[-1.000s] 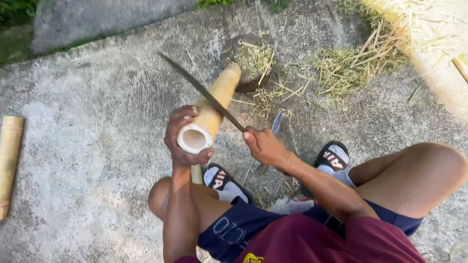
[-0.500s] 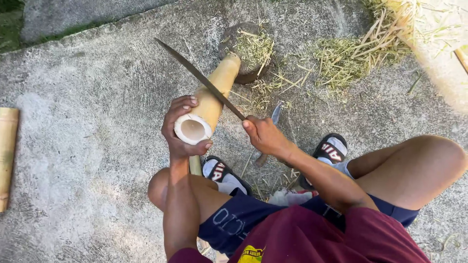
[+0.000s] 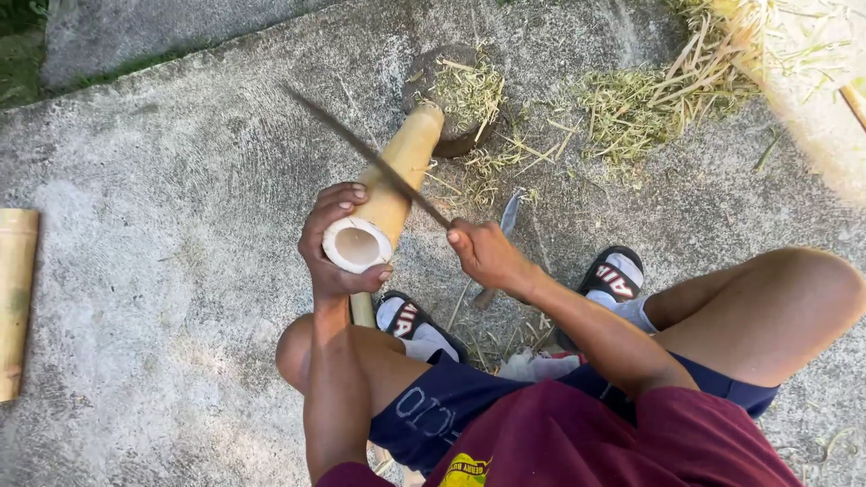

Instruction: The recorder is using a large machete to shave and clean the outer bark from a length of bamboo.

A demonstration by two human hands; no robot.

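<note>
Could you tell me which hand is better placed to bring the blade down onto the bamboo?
The right hand: it grips the handle of the long blade, which lies across the bamboo tube. The left hand is wrapped around the tube's open near end, steadying it.

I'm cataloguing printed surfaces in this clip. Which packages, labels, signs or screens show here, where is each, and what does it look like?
No packages, signs or screens show. Printed surfaces only:
Black slide sandals, on both feet on the concrete: white strap, red lettering.
Navy shorts, at the left thigh: pale outlined lettering.
Maroon shirt, at the bottom edge: small yellow printed patch.
The tan hollow bamboo tube in the left hand bears no label.
</note>
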